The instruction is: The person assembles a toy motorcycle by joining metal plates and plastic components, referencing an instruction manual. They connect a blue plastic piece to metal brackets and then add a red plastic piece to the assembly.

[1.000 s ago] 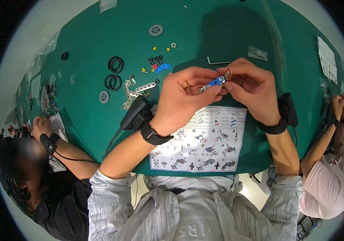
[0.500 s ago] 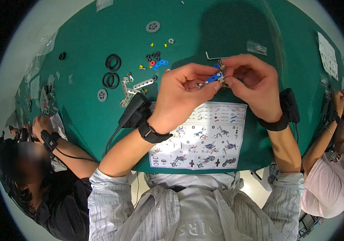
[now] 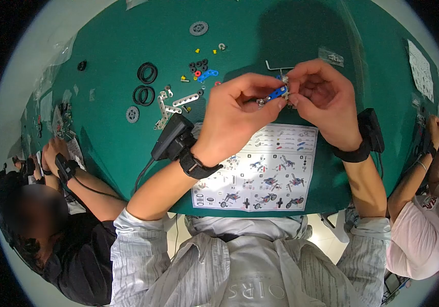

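Note:
Both hands are closed on a small model assembly (image 3: 277, 93) made of a blue perforated strip, silver screws and metal bits. My left hand (image 3: 240, 110) pinches its left part between thumb and fingers. My right hand (image 3: 327, 105) grips the right end, its thumb and fingertips meeting at the metal hardware. Fingers hide much of the piece. Just beyond the hands lies an L-shaped hex key (image 3: 276, 68). Under and in front of them is a printed instruction sheet (image 3: 255, 176) with step drawings.
Left of my hands lie silver perforated strips (image 3: 170, 108), a blue curved link (image 3: 208, 75), black rubber rings (image 3: 146, 73) and grey wheels (image 3: 198, 28). A small plastic bag (image 3: 330, 57) sits at the back right. Other people (image 3: 78, 245) sit at both sides.
The assembly has tilted slightly between my fingers, and my right hand has shifted a little. The whole view has moved slightly; both hands keep their grip.

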